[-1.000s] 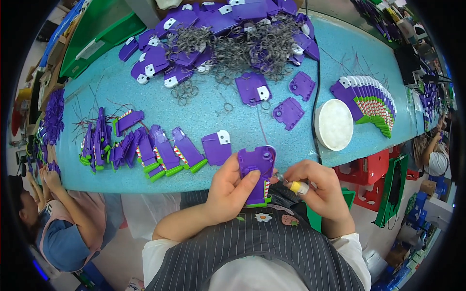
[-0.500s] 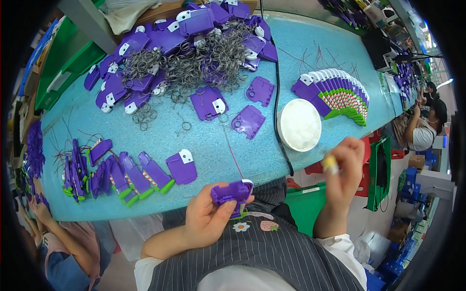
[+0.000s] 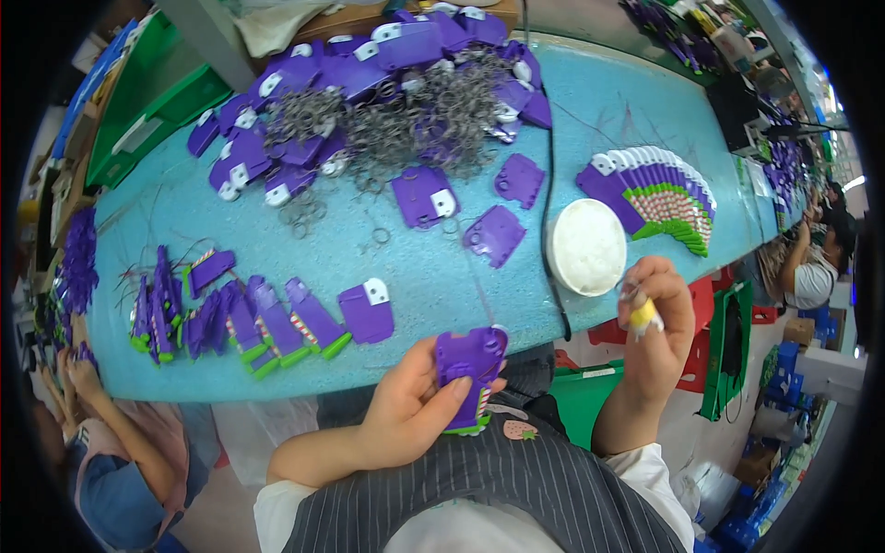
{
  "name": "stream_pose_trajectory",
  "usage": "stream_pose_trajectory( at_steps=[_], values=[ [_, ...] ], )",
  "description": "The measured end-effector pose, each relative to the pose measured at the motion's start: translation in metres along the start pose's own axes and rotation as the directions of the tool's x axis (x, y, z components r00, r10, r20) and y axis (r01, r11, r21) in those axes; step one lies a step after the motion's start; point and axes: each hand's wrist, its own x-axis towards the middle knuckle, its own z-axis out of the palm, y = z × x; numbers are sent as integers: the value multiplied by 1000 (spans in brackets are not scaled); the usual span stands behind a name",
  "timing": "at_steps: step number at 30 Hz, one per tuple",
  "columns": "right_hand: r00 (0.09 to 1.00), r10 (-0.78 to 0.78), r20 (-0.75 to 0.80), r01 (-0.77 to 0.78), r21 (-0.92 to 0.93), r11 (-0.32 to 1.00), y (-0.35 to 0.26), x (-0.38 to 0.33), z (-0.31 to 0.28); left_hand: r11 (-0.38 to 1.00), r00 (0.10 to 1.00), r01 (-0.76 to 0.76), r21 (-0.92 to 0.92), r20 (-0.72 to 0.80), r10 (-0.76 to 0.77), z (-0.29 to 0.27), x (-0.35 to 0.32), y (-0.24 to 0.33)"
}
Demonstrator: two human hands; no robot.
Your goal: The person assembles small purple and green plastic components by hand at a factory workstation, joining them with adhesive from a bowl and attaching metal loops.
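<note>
My left hand (image 3: pixel 410 405) grips a purple plastic housing half (image 3: pixel 468 359) with a green end and a red-and-white striped edge, its thumb pressed across the face. A thin wire seems to run up from it. My right hand (image 3: pixel 666 318) is raised off the table's front edge, just below a round white tub (image 3: pixel 586 247). Its fingers are curled in toward the thumb, where a yellow and white wrapping (image 3: pixel 644 315) shows. Whatever they pinch, if anything, is blurred.
A heap of purple housings (image 3: pixel 401 48) lies at the back under grey wire springs (image 3: pixel 424 115). Loose housing halves (image 3: pixel 495 235) lie mid-table. Striped parts sit in rows at left (image 3: pixel 267 318) and fanned out at right (image 3: pixel 659 198). A black cable (image 3: pixel 549 184) crosses the table. Co-workers sit at both sides.
The housing in my left hand has turned to show more of its face and green end. My right hand has shifted slightly, fingers curled further. The whole view has swung a little.
</note>
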Motion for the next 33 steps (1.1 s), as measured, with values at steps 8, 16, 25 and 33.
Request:
stream_pose_trajectory(
  at_steps=[8, 16, 25, 33],
  values=[
    [988, -130, 79, 130, 7, 991, 5, -12, 26, 992, 993, -120, 47, 4, 120, 10, -1, 0],
    [967, -228, 117, 218, -842, 494, 21, 20, -16, 997, 996, -82, 5, -37, 82, -7, -5, -7],
    [984, -30, 177, 33, -14, 999, -7, -12, 34, 993, 994, -113, 21, -1, 113, 1, 1, -1],
    [872, 157, 463, -281, 212, 936, 11, -24, 57, 984, 987, -158, 81, -29, 160, 5, -6, 2]
  ],
)
